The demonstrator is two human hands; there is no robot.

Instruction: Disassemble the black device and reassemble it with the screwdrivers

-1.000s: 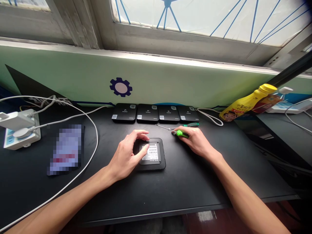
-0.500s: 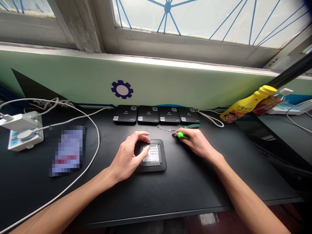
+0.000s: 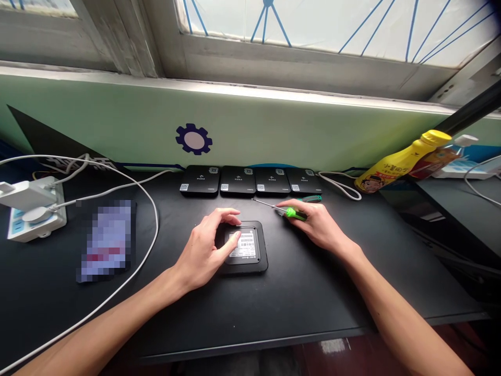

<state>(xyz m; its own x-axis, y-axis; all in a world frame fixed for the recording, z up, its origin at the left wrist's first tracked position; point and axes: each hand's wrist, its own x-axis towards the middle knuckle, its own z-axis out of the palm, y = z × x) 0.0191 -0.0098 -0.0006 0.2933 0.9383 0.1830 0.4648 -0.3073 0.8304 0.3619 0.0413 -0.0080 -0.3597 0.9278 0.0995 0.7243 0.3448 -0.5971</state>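
My left hand [image 3: 203, 248] curves over the left side of a flat black set-top box [image 3: 263, 263] that lies label up. Its thumb is on the white label [image 3: 248, 244], and the forefinger bends over the far edge; the other fingers are mostly hidden. To the right of the box, my right hand [image 3: 319, 224] is closed round the bright green and black handle of a screwdriver [image 3: 290, 212]. The thin shaft points left, towards the far boxes. Just behind this hand lies a second tool with a teal handle [image 3: 312, 198], partly covered by the fingers.
Several similar black boxes [image 3: 199, 180] stand in a row against the green partition [image 3: 274, 130]. On the left are a power strip [image 3: 37, 209], a looping white cable [image 3: 156, 214] and a blurred packet [image 3: 107, 237]. A yellow bottle [image 3: 403, 162] leans at the back right.
The view has tilted down slightly. Both hands keep nearly the same places, with the right hand and screwdriver shifted a little to the right.
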